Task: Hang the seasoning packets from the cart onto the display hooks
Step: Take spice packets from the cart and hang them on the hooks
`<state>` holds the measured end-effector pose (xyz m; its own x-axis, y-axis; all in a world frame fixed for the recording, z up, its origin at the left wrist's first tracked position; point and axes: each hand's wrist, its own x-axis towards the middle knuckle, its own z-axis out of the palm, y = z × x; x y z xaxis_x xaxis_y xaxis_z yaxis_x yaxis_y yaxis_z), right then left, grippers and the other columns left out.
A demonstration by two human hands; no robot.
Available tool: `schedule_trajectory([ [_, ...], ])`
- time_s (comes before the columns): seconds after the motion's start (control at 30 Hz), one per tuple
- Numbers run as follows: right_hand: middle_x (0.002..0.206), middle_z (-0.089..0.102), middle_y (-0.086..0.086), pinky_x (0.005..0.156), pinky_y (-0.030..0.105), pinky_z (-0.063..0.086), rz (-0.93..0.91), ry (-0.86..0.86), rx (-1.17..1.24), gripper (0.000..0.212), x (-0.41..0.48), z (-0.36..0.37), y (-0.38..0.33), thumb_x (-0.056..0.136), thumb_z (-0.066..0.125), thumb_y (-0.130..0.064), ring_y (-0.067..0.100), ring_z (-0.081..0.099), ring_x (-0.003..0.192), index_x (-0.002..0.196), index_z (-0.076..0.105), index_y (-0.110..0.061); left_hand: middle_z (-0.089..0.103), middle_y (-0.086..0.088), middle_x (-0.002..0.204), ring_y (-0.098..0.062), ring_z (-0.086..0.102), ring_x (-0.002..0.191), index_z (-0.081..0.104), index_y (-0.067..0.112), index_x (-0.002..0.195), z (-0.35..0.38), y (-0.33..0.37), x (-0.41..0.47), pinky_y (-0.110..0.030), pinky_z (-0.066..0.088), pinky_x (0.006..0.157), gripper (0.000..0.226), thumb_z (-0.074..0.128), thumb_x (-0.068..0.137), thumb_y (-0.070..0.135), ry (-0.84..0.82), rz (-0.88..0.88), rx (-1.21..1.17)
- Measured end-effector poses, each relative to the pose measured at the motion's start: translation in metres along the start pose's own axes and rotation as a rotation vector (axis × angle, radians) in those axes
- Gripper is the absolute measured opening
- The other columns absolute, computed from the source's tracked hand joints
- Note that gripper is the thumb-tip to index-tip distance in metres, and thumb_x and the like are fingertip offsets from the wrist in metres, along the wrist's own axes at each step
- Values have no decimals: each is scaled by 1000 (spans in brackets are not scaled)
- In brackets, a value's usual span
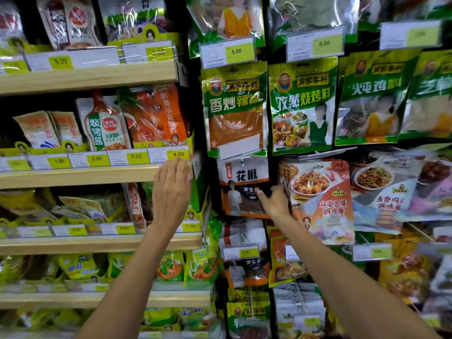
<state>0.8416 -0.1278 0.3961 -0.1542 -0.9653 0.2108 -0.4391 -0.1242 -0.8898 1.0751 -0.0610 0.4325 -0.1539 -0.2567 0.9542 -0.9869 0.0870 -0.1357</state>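
A white, black and orange peppercorn seasoning packet (242, 184) hangs on a display hook (242, 162) in the middle of the hanging wall. My right hand (275, 201) grips that packet's lower right edge, thumb on its front. My left hand (172, 192) is raised flat with fingers together and slightly spread, holding nothing, in front of the wooden shelf end (156, 173) just left of the packet. No cart is in view.
Green seasoning packets (236, 106) hang above on hooks with yellow price tags (236, 51). More packets (320, 199) hang to the right and below. Wooden shelves (85, 78) with bagged sauces fill the left side.
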Motion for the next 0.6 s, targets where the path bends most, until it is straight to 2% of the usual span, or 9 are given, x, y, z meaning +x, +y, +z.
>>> schedule_trajectory([
  [0.13, 117, 58, 16, 85, 24, 41, -66, -15, 86, 32, -40, -22, 24, 97, 52, -19, 26, 56, 108, 122, 48, 1, 61, -21, 116, -34, 55, 109, 58, -5, 118, -4, 43, -14, -43, 42, 98, 27, 49, 94, 3, 20, -4, -122],
  [0.23, 104, 62, 15, 70, 11, 44, -74, 34, 121, 22, -70, -57, 55, 99, 48, -20, 21, 58, 86, 112, 55, -3, 65, -21, 109, -35, 62, 103, 62, -7, 111, -2, 101, -36, -45, 48, 93, 28, 46, 93, 7, -70, -15, -279],
  [0.27, 100, 63, 16, 71, 17, 48, -64, 44, 122, 23, -81, -71, 69, 100, 47, -22, 26, 60, 82, 109, 57, -3, 66, -21, 106, -35, 63, 100, 63, -6, 108, -1, 124, -45, -45, 51, 90, 29, 44, 94, 9, -128, -28, -344],
  [0.3, 95, 65, 18, 74, 31, 52, -45, 52, 107, 25, -92, -86, 85, 101, 45, -24, 33, 61, 79, 106, 59, -3, 66, -19, 104, -34, 64, 98, 64, -5, 107, 0, 148, -56, -44, 53, 86, 30, 42, 95, 11, -196, -60, -427],
  [0.33, 91, 65, 20, 74, 44, 52, -18, 64, 80, 28, -103, -102, 102, 101, 44, -25, 37, 62, 76, 103, 61, -3, 66, -18, 102, -34, 64, 95, 64, -3, 106, -1, 174, -67, -43, 53, 83, 29, 41, 96, 12, -280, -118, -530],
  [0.37, 89, 66, 22, 73, 49, 51, 18, 85, 64, 28, -116, -118, 121, 101, 44, -24, 39, 62, 76, 101, 62, -4, 65, -16, 100, -34, 63, 93, 64, -2, 106, -2, 200, -78, -42, 52, 81, 28, 41, 98, 12, -380, -194, -645],
  [0.47, 85, 68, 20, 73, 47, 49, 158, 187, 12, 26, -157, -170, 181, 100, 46, -23, 35, 64, 80, 97, 66, -7, 62, -15, 93, -31, 58, 84, 62, 1, 104, -4, 280, -115, -44, 46, 78, 24, 41, 101, 14, -718, -363, -940],
  [0.53, 83, 69, 11, 74, 43, 48, 271, 238, -31, 30, -187, -207, 221, 99, 46, -26, 30, 64, 81, 92, 67, -6, 56, -9, 77, -22, 52, 68, 60, 4, 93, -8, 334, -136, -48, 41, 74, 24, 40, 101, 15, -905, -413, -1071],
  [0.6, 79, 68, 13, 74, 43, 47, 376, 295, -44, 32, -220, -246, 259, 99, 47, -21, 32, 64, 80, 85, 67, -1, 51, -6, 68, -14, 44, 57, 61, 5, 90, -16, 387, -152, -36, 38, 63, 25, 40, 101, 14, -1060, -456, -1148],
])
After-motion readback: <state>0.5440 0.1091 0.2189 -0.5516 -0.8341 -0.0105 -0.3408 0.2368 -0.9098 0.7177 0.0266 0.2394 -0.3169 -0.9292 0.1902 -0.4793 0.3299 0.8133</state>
